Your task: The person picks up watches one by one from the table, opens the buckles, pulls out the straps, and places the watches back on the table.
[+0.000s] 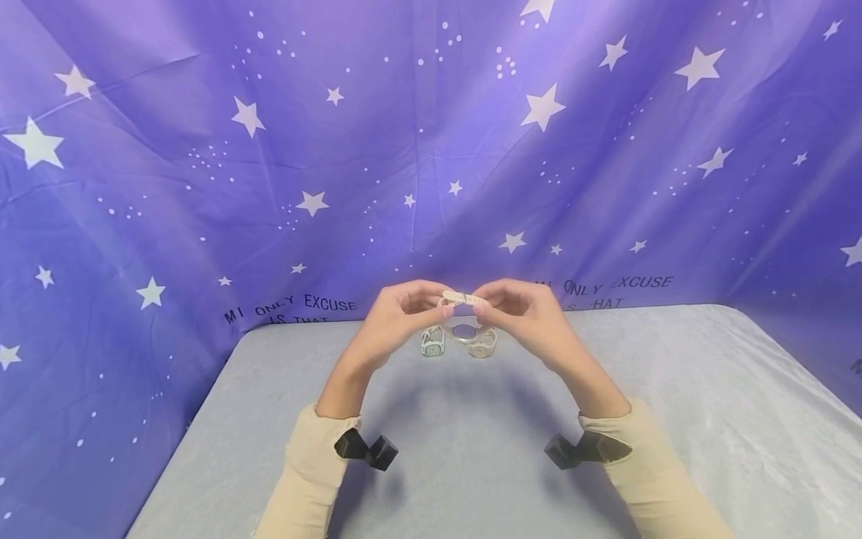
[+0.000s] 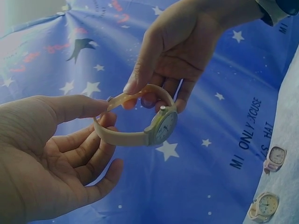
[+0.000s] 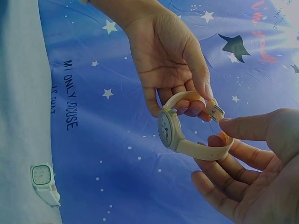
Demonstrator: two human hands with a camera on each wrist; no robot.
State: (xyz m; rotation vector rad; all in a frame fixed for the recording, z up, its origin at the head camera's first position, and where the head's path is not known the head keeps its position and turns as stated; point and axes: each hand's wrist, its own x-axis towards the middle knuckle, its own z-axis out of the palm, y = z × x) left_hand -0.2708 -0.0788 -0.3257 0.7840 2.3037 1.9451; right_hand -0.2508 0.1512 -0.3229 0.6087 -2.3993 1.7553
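Note:
A cream wristwatch (image 2: 161, 128) with a round dial is held up above the table, its strap curved into a loop. My left hand (image 1: 390, 322) pinches one part of the strap between thumb and fingers. On the other side, my right hand (image 1: 525, 314) pinches the strap too. Between the two thumbs lies the metal buckle (image 3: 216, 112); whether the strap is fully fastened I cannot tell. Behind the held watch, a square watch with a green rim (image 1: 433, 346) and a pale round watch (image 1: 481, 347) rest on the table.
A grey-white cloth covers the table (image 1: 444, 464). Behind it hangs a purple-blue curtain (image 1: 417, 150) with stars and lettering. A pinkish square watch (image 2: 277, 156) shows on the table in the left wrist view. Black camera mounts (image 1: 382, 453) sit on both wrists.

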